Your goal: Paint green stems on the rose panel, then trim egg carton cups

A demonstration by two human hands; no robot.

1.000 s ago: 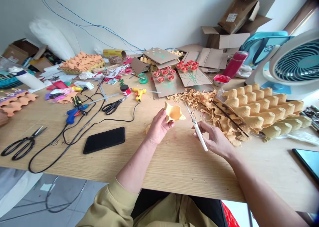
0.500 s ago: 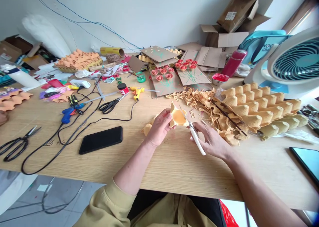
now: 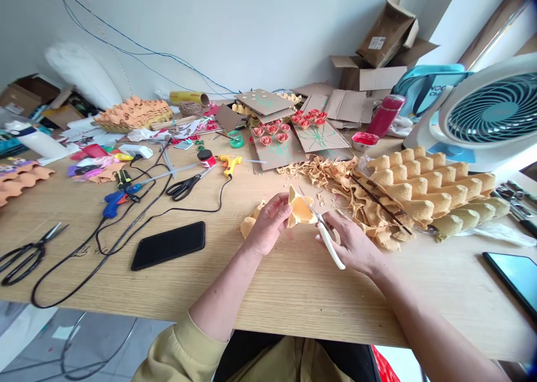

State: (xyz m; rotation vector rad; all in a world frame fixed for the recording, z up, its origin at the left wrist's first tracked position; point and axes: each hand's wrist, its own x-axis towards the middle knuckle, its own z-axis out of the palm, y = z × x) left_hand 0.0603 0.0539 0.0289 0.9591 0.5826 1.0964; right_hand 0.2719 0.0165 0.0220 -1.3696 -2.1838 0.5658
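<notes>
Between the thumb and fingers of my left hand point(image 3: 268, 225) is an egg carton cup point(image 3: 300, 210), pale orange, with its hollow turned up and its rim cut into points. My right hand point(image 3: 352, 242) is closed round white-handled scissors point(image 3: 331, 245). Their blades lie at the right side of the cup's rim. More cut cup pieces point(image 3: 248, 225) lie on the table just behind my left hand, partly hidden by it. A heap of carton scraps point(image 3: 364, 208) spreads beyond and to the right of my right hand.
Stacked egg trays point(image 3: 428, 186) stand at the right, before a white fan point(image 3: 495, 113). A black phone point(image 3: 168, 245) lies left of my arm. Glue guns point(image 3: 230, 163), black scissors point(image 3: 184, 186) and a trailing cable point(image 3: 176, 210) lie farther left. Red flowers point(image 3: 272, 133) sit on cardboard behind.
The view has tilted slightly, so things sit a little lower in it. Both hands keep their hold, the scissors still at the cup's rim.
</notes>
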